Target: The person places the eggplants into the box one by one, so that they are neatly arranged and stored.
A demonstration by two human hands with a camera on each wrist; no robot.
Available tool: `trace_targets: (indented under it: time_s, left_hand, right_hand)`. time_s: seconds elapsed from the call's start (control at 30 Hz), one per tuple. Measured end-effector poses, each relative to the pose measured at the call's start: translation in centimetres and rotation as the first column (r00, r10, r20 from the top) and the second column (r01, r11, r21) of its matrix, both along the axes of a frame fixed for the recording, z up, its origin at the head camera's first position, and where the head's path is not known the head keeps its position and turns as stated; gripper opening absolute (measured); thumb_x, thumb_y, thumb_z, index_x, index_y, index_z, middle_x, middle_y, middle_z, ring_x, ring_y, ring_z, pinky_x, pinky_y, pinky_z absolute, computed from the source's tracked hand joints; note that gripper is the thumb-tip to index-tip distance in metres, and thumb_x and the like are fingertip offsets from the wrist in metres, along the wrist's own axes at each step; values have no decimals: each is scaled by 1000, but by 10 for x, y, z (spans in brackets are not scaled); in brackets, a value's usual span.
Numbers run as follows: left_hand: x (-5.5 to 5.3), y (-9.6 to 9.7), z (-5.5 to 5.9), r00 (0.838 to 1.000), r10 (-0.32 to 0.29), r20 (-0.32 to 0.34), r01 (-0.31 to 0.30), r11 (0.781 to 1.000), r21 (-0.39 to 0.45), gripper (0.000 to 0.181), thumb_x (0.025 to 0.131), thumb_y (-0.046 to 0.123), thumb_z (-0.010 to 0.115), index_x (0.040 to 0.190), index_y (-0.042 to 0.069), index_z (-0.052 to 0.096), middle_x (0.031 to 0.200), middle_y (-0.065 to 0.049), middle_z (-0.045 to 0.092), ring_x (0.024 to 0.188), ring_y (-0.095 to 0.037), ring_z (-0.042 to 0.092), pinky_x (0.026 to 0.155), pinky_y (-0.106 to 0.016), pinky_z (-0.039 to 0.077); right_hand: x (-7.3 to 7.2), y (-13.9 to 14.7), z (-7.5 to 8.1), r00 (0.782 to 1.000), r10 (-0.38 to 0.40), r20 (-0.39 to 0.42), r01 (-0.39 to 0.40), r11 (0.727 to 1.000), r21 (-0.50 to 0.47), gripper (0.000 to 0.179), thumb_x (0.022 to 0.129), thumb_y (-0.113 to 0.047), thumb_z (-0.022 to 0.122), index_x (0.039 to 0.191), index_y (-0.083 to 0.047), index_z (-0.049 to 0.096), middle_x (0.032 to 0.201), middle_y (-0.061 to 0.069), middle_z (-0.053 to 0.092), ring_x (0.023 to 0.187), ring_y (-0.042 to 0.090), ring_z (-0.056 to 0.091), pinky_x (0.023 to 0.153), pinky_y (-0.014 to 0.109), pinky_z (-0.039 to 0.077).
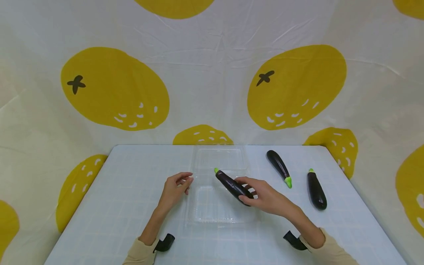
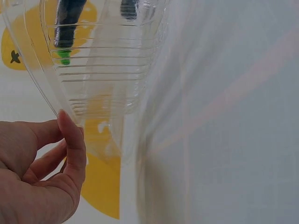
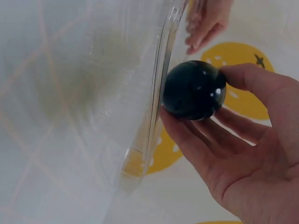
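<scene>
Pale bench [image 1: 109, 221] | right hand [image 1: 265, 197] grips eggplant [image 1: 230, 184], clear container [image 1: 215, 214] beneath — best lowered gently, level | left hand [image 1: 175, 188] beside container — grip unclear

Probably staged setup: fruit-print curtain [image 1: 208, 88] around pale checked table [image 1: 116, 206].
</scene>
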State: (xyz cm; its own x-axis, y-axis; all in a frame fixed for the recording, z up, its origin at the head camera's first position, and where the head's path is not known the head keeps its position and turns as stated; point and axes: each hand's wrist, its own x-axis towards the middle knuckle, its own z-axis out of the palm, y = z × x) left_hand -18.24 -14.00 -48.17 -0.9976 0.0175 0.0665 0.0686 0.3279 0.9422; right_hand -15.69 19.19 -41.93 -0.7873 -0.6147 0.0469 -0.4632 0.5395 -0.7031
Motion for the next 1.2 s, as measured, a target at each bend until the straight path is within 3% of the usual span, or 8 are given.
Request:
trace_targets:
  time_s: [0.2,0.43,0.87,1.2]
  left_hand:
    - [1,1,1,1000,10,11,-10,1000,-17,28,98,14,72,122,1,72,97,-9,70,59,-20,62,67,-22,50]
    - [1,1,1,1000,9,2,-9,1000,-28,28,98,14,72,122,0,72,96,-9,70,59,-19,61,65,-22,50]
    - [-1,-1,-2,1000,2,-14,-2,1000,-19,28,98,15,73,122,0,72,95,-9,70,59,-18,61,64,-23,48]
    - [-1,-1,0,1000,2,5,-2,1000,-22,28,98,16,72,122,1,72,94,-9,69,60,-20,61,62,-22,48]
  right_hand:
    - [5,-4,-4,994,85,63,-85,996,-4,48,101,-23,68,145,-8,53,135,7,61,112,25,63,86,34,57]
    - [9,-7,-10,972,193,135,-195,981,-5,50,102,-23,67,147,-9,52,137,7,60,114,19,62,87,33,56]
    - [9,-13,-22,960,262,94,-265,964,16,47,103,-23,66,145,-8,53,136,6,62,114,12,61,90,29,54]
    - [8,-12,-27,943,324,68,-328,943,54,42,106,-23,60,144,-6,54,140,5,61,122,15,59,102,38,50]
